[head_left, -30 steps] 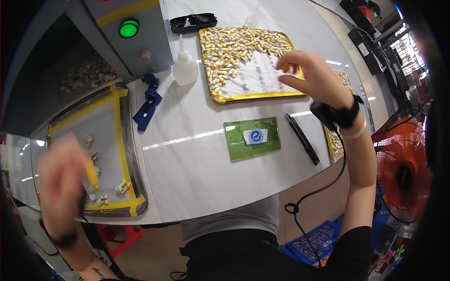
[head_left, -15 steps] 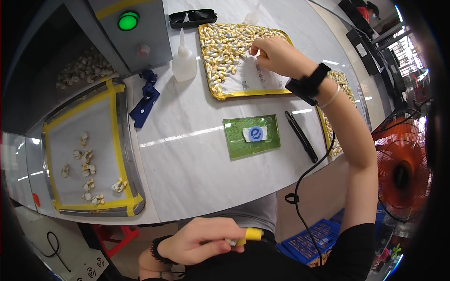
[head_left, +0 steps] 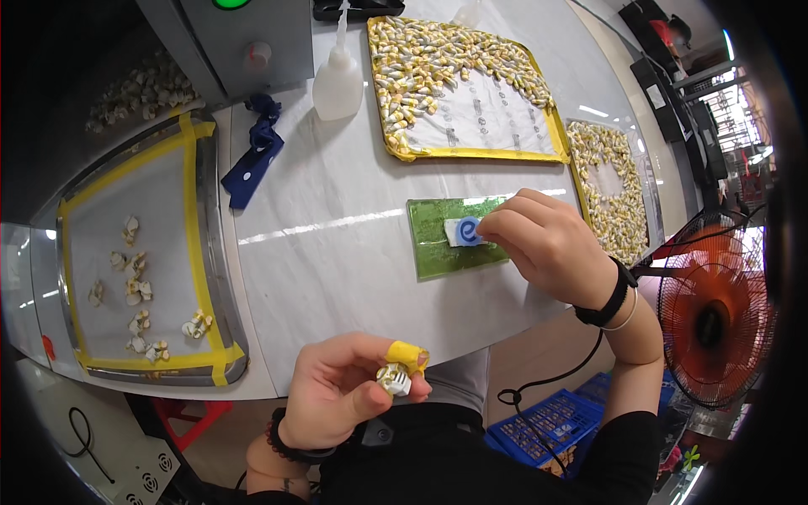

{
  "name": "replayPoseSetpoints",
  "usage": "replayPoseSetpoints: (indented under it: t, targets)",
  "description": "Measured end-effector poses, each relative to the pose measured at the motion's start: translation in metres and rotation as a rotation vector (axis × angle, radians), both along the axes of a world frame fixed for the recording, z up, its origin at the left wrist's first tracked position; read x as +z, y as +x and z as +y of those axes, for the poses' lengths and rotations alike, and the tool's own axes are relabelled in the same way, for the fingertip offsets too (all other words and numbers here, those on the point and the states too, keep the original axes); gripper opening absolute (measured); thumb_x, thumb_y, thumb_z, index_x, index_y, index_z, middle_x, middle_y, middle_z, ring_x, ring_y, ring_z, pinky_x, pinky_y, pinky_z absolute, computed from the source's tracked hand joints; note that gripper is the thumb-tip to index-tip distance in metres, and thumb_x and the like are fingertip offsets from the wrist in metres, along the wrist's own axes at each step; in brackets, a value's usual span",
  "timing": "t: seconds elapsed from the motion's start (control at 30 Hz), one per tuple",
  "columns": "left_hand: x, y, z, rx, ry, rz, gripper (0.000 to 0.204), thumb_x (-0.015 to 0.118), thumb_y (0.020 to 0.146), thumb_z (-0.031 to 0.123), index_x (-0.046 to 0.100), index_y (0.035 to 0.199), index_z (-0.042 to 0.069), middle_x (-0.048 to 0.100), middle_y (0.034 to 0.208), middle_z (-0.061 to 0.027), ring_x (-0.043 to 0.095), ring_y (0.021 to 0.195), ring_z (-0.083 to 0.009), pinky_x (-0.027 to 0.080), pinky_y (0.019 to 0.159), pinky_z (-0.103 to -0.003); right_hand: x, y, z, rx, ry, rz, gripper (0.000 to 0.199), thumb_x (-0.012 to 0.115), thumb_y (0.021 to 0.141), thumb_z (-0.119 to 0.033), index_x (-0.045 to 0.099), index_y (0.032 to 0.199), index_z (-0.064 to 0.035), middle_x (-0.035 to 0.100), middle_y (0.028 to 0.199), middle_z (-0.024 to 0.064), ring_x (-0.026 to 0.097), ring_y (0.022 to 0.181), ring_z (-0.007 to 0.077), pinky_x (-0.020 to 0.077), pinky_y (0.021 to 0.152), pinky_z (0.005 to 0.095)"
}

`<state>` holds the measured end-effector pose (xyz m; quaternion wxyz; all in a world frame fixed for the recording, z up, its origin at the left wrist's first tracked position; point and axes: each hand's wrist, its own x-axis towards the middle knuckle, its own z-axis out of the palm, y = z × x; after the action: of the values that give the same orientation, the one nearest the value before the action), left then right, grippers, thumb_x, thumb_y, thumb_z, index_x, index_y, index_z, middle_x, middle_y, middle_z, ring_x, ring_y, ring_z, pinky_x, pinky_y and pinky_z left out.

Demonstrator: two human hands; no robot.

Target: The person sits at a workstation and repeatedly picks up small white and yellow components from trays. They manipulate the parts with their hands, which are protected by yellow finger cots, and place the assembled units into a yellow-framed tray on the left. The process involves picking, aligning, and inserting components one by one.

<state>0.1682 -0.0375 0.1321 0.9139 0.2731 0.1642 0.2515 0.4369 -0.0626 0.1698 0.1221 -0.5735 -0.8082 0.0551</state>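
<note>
My left hand (head_left: 332,391), at the lower middle with a yellow cover on one fingertip, pinches a small white-and-yellow popcorn-like piece (head_left: 393,380). Over a green glassy slab (head_left: 433,259), my right hand (head_left: 555,248) has its fingers pinched together at a round blue piece (head_left: 468,230) with a swirl. That blue piece sits on a white pad on the slab. Whatever the right fingertips hold is hidden. Behind them lies a yellow-edged tray (head_left: 488,154) of small yellow-and-white pieces, partly bare at its near side.
Popcorn-like clusters lie on a yellow-taped tray (head_left: 202,244) at left, beside a grey machine (head_left: 252,29). A white squeeze bottle (head_left: 338,88) and dark blue strap (head_left: 252,172) stand between. At right are another filled tray (head_left: 614,219), an orange fan (head_left: 711,316) and a blue crate (head_left: 539,429).
My right hand has come from the far tray down to the blue piece on the slab. The left hand has turned upward, showing the popcorn-like piece. The whole view has shifted slightly.
</note>
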Motion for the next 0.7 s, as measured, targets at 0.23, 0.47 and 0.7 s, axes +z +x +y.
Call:
replayPoseSetpoints:
  t: [0.23,0.47,0.7]
  targets:
    - [0.009,0.016,-0.001,0.009,-0.066,0.115,0.051,0.066,0.080,0.042,0.052,0.098,-0.004,0.063,0.072,-0.0105,0.065,0.068,-0.0195,0.053,0.070,-0.038,-0.003,-0.013,0.001,-0.027,0.057,0.064,0.013,0.060,0.068,0.000,0.057,0.081,-0.0028,0.057,0.071,0.0082,0.058,0.069,0.0248,0.0477,0.057,0.0337]
    - [0.004,0.021,0.003,-0.251,-0.274,-0.023,0.048,0.060,0.085,0.041,0.053,0.097,-0.006,0.061,0.073,-0.0104,0.060,0.064,-0.0169,0.051,0.066,-0.033,0.037,-0.040,0.000,0.073,0.090,0.623,0.013,0.066,0.066,0.005,0.065,0.076,-0.0039,0.064,0.071,0.0073,0.062,0.061,0.0209,0.0499,0.054,0.0286]
    - [0.003,0.023,0.004,-0.369,-0.403,-0.199,0.033,0.053,0.092,0.030,0.053,0.097,-0.003,0.061,0.082,-0.0103,0.060,0.073,-0.0144,0.049,0.070,-0.027,0.032,-0.050,0.003,0.240,0.144,0.710,0.006,0.069,0.069,-0.002,0.068,0.074,-0.0021,0.064,0.071,0.0076,0.063,0.060,0.0198,0.0514,0.052,0.0262]
